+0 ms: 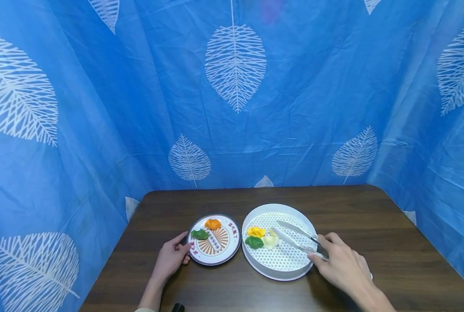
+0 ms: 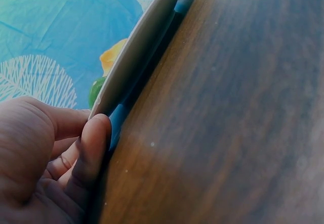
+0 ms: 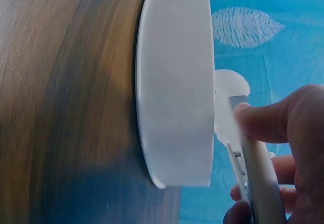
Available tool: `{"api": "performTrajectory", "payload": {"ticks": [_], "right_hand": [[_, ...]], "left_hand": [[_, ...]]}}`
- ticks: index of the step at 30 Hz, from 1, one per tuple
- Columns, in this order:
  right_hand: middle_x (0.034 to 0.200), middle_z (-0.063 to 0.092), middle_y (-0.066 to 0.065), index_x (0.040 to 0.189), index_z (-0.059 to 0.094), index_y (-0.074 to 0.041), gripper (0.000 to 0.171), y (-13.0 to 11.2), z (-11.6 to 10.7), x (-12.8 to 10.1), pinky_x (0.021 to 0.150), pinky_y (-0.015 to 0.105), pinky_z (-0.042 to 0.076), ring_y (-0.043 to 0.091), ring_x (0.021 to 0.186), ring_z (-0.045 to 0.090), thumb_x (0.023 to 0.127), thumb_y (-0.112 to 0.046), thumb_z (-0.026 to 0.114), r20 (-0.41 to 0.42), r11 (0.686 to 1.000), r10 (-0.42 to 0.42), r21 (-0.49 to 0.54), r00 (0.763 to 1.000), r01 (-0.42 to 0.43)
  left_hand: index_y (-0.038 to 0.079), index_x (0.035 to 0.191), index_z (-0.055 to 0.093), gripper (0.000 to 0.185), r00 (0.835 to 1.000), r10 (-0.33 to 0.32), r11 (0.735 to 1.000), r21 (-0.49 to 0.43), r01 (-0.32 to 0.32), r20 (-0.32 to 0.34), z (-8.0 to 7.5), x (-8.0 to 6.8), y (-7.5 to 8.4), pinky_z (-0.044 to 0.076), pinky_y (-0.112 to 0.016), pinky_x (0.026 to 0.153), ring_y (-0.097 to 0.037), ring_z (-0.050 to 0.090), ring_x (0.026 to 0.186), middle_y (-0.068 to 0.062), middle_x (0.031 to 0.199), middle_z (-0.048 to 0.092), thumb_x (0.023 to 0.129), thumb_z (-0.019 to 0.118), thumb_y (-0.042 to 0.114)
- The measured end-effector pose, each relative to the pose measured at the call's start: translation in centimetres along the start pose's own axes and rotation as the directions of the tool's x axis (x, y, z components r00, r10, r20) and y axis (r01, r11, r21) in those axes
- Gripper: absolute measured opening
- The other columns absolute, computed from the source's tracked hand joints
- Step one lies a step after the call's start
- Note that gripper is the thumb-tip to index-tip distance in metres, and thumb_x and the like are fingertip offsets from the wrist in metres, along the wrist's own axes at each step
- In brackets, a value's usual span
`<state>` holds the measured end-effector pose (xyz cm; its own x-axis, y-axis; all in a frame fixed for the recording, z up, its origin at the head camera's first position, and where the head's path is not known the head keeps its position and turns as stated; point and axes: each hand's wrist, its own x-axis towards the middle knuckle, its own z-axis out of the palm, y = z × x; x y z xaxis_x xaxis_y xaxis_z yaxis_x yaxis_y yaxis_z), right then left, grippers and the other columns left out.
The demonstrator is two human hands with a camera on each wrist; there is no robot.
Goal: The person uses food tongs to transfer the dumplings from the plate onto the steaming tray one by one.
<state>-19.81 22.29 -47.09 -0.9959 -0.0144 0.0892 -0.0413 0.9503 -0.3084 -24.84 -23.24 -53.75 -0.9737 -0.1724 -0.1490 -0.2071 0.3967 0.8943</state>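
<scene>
My left hand (image 1: 168, 259) pinches the left rim of a round patterned plate (image 1: 227, 255), thumb and fingers at its edge. On the plate lie an orange dumpling-shaped piece (image 1: 212, 224) and a green one (image 1: 199, 234). My right hand (image 1: 342, 262) holds metal tongs (image 1: 290, 241) over a white round steamer tray (image 1: 280, 274) with a perforated base. The tongs' arms are spread, and the nearer tip is right beside a pale dumpling (image 1: 270, 242). Yellow (image 1: 256, 232) and green (image 1: 254, 242) dumplings sit against it at the tray's left. In the right wrist view, the tray's wall (image 3: 174, 87) hides its contents.
Plate and tray stand side by side on a dark wooden table (image 1: 384, 229). A blue curtain (image 1: 294, 108) with white leaf prints hangs behind and at both sides. A small black object (image 1: 178, 307) shows at the bottom edge of the head view.
</scene>
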Motion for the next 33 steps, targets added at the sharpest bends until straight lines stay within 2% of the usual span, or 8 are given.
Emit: {"api": "performTrajectory", "payload": {"ticks": [7, 14, 20, 33], "right_hand": [[0.13, 0.062, 0.009, 0.137, 0.067, -0.012, 0.068, -2.3, 1.1, 0.1, 0.067, 0.054, 0.055, 0.025, 0.087, 0.066, 0.086, -0.056, 0.075, 0.01, 0.999, -0.023, 0.025, 1.0, 0.023], [0.126, 0.066, 0.007, 0.133, 0.07, -0.013, 0.063, -5.5, 2.4, 0.7, 0.073, 0.052, 0.059, 0.024, 0.089, 0.067, 0.085, -0.053, 0.078, -0.022, 0.997, -0.07, 0.026, 0.997, 0.071], [0.124, 0.066, 0.006, 0.133, 0.07, -0.013, 0.063, -8.3, 3.1, 1.1, 0.076, 0.05, 0.06, 0.022, 0.083, 0.065, 0.084, -0.052, 0.078, -0.038, 0.994, -0.107, 0.014, 0.994, 0.107], [0.113, 0.065, 0.005, 0.127, 0.072, -0.014, 0.059, -13.3, 4.7, 1.8, 0.057, 0.036, 0.049, 0.017, 0.067, 0.054, 0.08, -0.05, 0.081, -0.072, 0.989, -0.147, -0.004, 0.986, 0.147]], "left_hand": [[0.005, 0.151, 0.051, 0.054, 1.0, 0.001, 1.0, -0.013, -0.001, 0.003, 0.0, 0.1, -0.1, 0.059, -0.026, 0.057, -0.016, 0.066, 0.063, -0.006, 0.076, 0.06, 0.1, 0.066, 0.015], [0.005, 0.151, 0.051, 0.054, 1.0, 0.003, 1.0, -0.005, -0.003, -0.001, 0.0, 0.0, 0.0, 0.059, -0.025, 0.057, -0.015, 0.066, 0.063, -0.006, 0.075, 0.061, 0.1, 0.066, 0.015], [0.004, 0.15, 0.051, 0.054, 1.0, 0.01, 1.0, -0.013, -0.01, -0.001, 0.0, -0.1, 0.1, 0.059, -0.025, 0.057, -0.015, 0.066, 0.063, -0.006, 0.075, 0.061, 0.099, 0.066, 0.013], [0.005, 0.151, 0.051, 0.055, 1.0, 0.007, 1.0, 0.0, -0.007, 0.007, -0.1, -0.2, 0.2, 0.059, -0.025, 0.057, -0.015, 0.066, 0.063, -0.006, 0.075, 0.062, 0.099, 0.067, 0.015]]}}
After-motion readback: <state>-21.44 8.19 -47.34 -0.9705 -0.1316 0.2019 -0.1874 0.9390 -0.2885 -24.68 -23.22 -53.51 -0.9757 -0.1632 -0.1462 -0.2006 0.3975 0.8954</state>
